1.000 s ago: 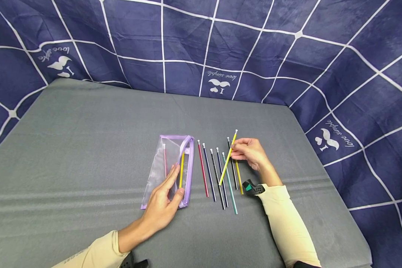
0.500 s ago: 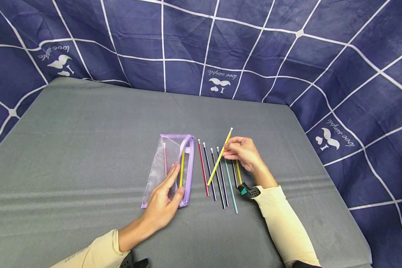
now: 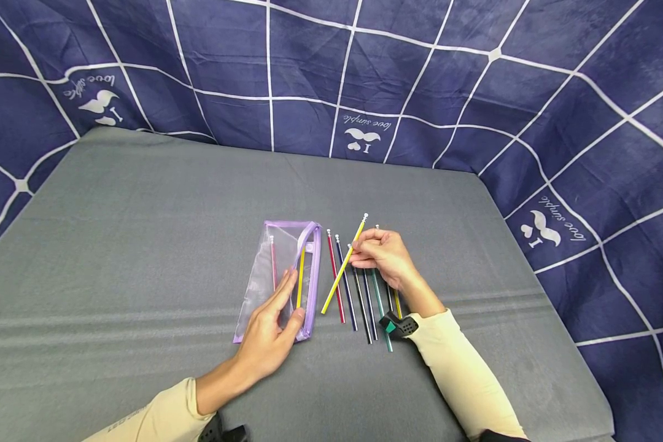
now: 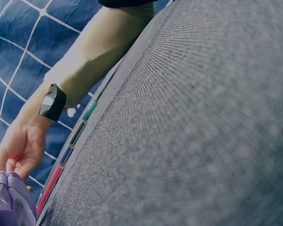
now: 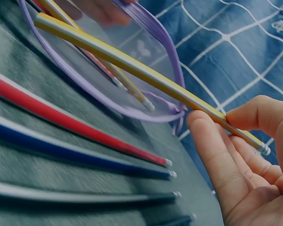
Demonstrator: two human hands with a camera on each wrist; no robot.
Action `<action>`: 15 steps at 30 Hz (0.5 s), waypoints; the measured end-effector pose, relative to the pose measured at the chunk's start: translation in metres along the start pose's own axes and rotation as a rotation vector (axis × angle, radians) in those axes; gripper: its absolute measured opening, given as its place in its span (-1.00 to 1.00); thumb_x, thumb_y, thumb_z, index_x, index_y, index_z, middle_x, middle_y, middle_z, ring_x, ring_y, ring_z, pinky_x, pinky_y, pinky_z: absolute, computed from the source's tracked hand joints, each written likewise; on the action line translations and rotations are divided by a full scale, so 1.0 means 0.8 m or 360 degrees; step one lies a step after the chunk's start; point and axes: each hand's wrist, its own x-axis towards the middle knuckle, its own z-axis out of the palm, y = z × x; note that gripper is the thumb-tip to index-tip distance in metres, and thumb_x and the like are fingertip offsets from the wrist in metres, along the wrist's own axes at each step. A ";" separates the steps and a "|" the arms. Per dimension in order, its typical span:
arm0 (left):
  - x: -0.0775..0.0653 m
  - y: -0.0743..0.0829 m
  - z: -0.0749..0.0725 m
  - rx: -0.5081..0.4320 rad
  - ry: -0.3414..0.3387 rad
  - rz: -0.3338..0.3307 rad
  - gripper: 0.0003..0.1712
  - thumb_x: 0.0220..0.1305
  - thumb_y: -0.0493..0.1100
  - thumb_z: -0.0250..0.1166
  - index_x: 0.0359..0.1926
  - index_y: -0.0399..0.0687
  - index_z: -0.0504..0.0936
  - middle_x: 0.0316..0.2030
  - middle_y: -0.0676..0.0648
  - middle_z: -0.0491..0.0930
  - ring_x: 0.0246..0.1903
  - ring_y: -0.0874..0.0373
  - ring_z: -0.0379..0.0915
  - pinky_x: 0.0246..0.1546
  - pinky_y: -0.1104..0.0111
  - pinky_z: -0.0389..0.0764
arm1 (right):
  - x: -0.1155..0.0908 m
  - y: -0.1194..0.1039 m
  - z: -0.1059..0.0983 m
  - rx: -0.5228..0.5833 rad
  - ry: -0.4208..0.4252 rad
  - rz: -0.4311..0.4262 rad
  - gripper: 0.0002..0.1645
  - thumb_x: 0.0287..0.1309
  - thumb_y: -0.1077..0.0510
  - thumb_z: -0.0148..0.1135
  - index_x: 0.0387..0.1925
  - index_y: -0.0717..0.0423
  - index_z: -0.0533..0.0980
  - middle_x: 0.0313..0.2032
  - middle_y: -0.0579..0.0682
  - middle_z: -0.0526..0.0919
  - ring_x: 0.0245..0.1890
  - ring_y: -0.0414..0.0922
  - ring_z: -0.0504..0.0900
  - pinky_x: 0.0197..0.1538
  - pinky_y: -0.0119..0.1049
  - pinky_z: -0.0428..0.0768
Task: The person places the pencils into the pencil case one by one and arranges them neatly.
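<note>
My left hand [image 3: 271, 337] holds the raised upper rim of a clear zip pencil pouch [image 3: 254, 276] with purple edging, keeping its mouth apart. Through the film show a red pencil [image 3: 273, 264] and a yellow pencil [image 3: 301, 279]. My right hand [image 3: 383, 255] pinches another yellow pencil [image 3: 339, 273] near its white-tipped end, between thumb and fingers. This pencil slants over the red and blue pencils, its other end close to the pouch mouth. In the right wrist view the held pencil [image 5: 132, 63] overlaps the pouch opening [image 5: 174, 61].
Several pencils lie in a row right of the pouch: a red pencil [image 3: 336, 282], a dark blue pencil [image 3: 349, 294], a green pencil [image 3: 377, 288] and others, some partly under my right hand and wrist. Grey cloth [image 3: 171, 245] covers the table; a blue checked curtain [image 3: 304, 67] surrounds it.
My right hand has moved left with the yellow pencil, from over the right-hand pencils toward the pouch mouth. My left hand and the pouch have stayed in place.
</note>
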 end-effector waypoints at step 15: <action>0.000 -0.001 0.001 -0.0001 0.0000 -0.0002 -0.30 0.22 -0.41 0.24 0.38 -0.43 0.29 0.39 -0.27 0.27 0.39 -0.16 0.15 0.42 0.44 0.07 | -0.004 0.016 0.030 0.0032 -0.0073 0.0031 -0.80 0.11 0.54 0.13 -0.42 0.23 0.48 -0.54 0.07 0.69 -0.54 -0.12 0.73 -0.38 -0.30 0.74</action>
